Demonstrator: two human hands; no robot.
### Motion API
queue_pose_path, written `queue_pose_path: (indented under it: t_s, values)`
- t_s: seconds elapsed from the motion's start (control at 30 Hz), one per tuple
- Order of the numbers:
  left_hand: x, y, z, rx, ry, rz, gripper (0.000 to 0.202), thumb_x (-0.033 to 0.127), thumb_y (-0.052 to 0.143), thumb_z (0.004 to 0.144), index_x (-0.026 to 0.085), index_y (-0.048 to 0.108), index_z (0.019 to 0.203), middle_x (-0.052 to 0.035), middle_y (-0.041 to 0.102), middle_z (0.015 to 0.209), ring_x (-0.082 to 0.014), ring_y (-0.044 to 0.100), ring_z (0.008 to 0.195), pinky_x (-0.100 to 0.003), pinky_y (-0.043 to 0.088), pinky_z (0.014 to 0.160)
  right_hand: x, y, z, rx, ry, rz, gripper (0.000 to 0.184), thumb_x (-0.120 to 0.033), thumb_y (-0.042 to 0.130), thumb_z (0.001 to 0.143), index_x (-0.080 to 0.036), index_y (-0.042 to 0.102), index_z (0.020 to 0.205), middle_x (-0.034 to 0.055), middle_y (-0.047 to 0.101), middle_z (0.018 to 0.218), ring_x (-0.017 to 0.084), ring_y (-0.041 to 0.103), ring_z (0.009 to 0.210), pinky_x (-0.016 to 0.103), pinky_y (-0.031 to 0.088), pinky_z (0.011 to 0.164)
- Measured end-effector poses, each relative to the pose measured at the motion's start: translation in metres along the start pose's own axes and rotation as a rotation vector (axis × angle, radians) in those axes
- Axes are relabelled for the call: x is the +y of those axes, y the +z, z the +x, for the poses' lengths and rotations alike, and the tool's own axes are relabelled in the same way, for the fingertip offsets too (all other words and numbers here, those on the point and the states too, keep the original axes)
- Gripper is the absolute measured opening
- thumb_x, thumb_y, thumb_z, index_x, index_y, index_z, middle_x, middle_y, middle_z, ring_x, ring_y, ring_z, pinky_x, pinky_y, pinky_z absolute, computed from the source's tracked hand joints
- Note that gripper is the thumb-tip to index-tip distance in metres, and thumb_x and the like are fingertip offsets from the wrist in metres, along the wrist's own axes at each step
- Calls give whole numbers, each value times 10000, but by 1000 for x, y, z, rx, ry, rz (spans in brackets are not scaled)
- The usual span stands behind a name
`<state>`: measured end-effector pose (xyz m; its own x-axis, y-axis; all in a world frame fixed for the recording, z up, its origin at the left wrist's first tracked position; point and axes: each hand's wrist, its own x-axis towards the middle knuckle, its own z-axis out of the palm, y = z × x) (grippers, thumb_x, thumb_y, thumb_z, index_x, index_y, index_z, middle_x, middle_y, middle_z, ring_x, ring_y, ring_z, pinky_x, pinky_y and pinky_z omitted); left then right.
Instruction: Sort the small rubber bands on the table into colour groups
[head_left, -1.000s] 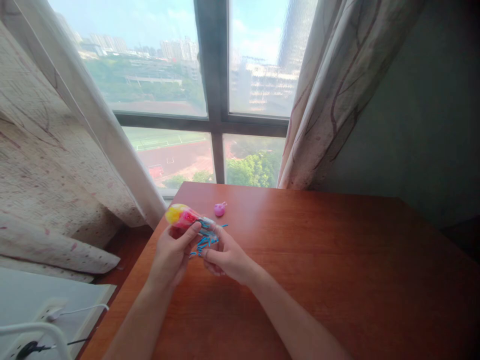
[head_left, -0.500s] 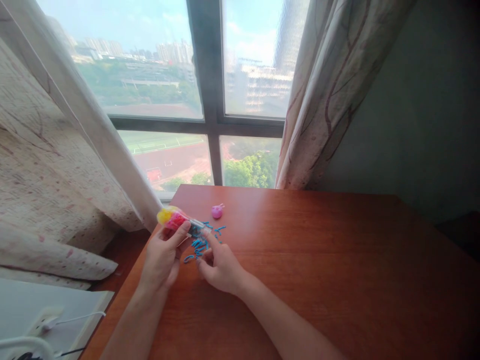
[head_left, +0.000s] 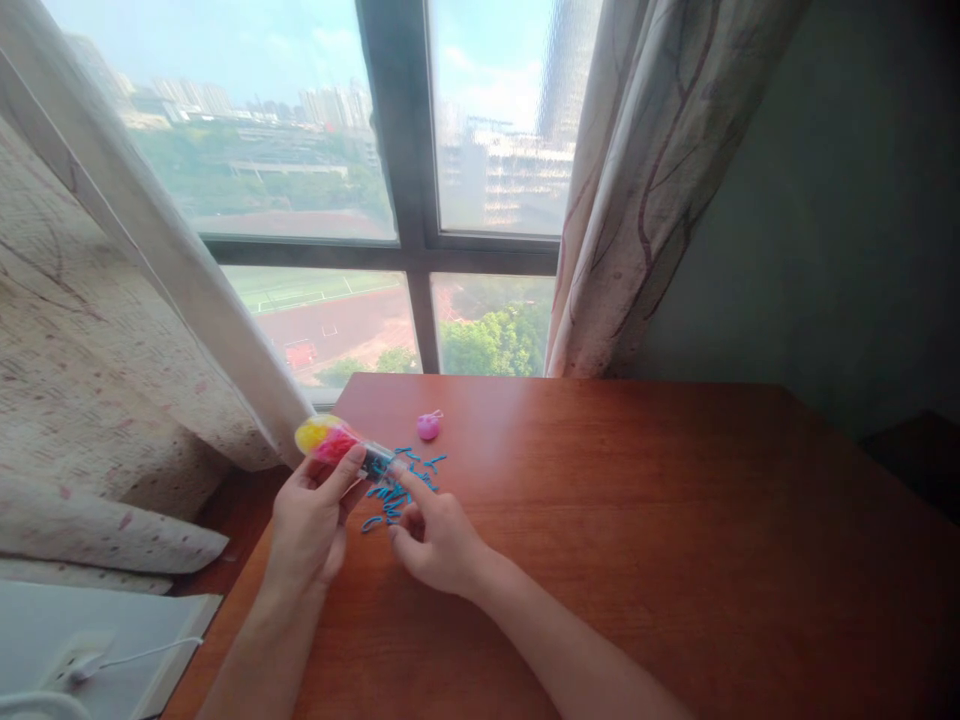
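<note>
A clear bottle-like container [head_left: 330, 438] lies tilted in my left hand [head_left: 311, 510], whose thumb and fingers are closed around its middle. Yellow and pink contents fill its rounded far-left end, with darker blue ones toward the narrower right end. My right hand [head_left: 442, 545] has its index finger stretched to that right end, touching it. Its thumb stands apart below, and the other fingers are curled. Beneath the container, several small blue bands [head_left: 386, 500] are scattered on the table. Whether the fingertip reaches inside the container cannot be made out.
A small round pink object [head_left: 428, 426] with a pale loop on top sits beyond the blue bands. The brown wooden table [head_left: 637, 530] extends to the right. Behind it are a window and curtains [head_left: 622, 200]; a white panel with a plugged-in cable [head_left: 150, 652] stands at lower left.
The view has shifted slightly, so the scene sits a little further left. The container has moved slightly left with my left hand, and my right index finger remains at its end.
</note>
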<state>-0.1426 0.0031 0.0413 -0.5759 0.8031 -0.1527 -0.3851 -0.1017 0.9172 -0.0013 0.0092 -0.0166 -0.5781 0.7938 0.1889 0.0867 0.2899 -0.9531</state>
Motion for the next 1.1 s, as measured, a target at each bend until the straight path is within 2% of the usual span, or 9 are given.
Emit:
queue_pose_path:
  t_s: [0.27,0.37,0.47,0.6,0.7,0.8,0.93,1.0,1.1]
  values:
    - [7,1,1,66,142,-11,352,227,903,556,189,692,835,60,703,780,-86,662,672,-173,583,660,-1,-2,2,100,56,218,568,-137,590,754,-207,545,1316,-109,470,543,64,366,442,177,280,448]
    - [8,0,0,48,159,-30,355,220,910,553,195,695,834,63,713,769,-86,666,678,-177,583,688,-4,-4,5,127,109,424,573,-209,617,746,-185,535,1312,-106,490,532,70,391,436,183,305,447]
    - [6,1,-1,-10,97,-62,369,226,916,551,180,694,842,50,720,784,-88,671,689,-178,586,683,-7,-5,5,63,177,714,660,-278,688,704,-177,514,1333,-97,529,531,78,419,423,188,311,425]
    - [-1,5,-3,-52,-53,-138,416,253,927,522,174,675,843,45,724,784,-94,669,649,-187,587,622,-12,-1,3,39,185,965,713,-278,753,669,-222,516,1338,-104,523,535,54,349,395,175,237,391]
    - [-5,9,-6,-75,-94,-118,441,236,937,490,161,670,833,34,721,771,-99,664,634,-182,579,597,-13,0,2,-30,185,990,803,-268,765,670,-250,432,1400,-109,549,552,52,361,385,161,242,382]
    - [-5,11,-9,-82,-82,-37,479,216,944,462,157,675,854,30,719,774,-100,663,641,-163,563,584,-11,-3,5,-147,230,846,828,-293,716,733,-235,330,1463,-101,592,541,65,409,360,157,280,377]
    - [-3,10,-10,-64,9,17,446,241,936,487,151,680,842,23,714,779,-108,662,666,-176,556,614,-11,-10,10,-146,238,607,739,-300,684,780,-216,372,1445,-129,535,471,63,414,341,153,302,387]
    - [-3,9,-10,-58,48,23,434,243,932,496,153,682,839,25,713,770,-109,658,669,-177,547,626,-15,-13,11,-164,291,666,721,-324,687,781,-230,387,1430,-126,527,491,56,415,356,145,280,393]
    - [-1,9,-10,-62,46,14,419,228,926,501,164,680,833,32,714,774,-110,656,676,-174,537,625,-22,-17,9,-187,372,904,689,-315,731,730,-253,454,1357,-119,503,544,43,404,393,133,216,392]
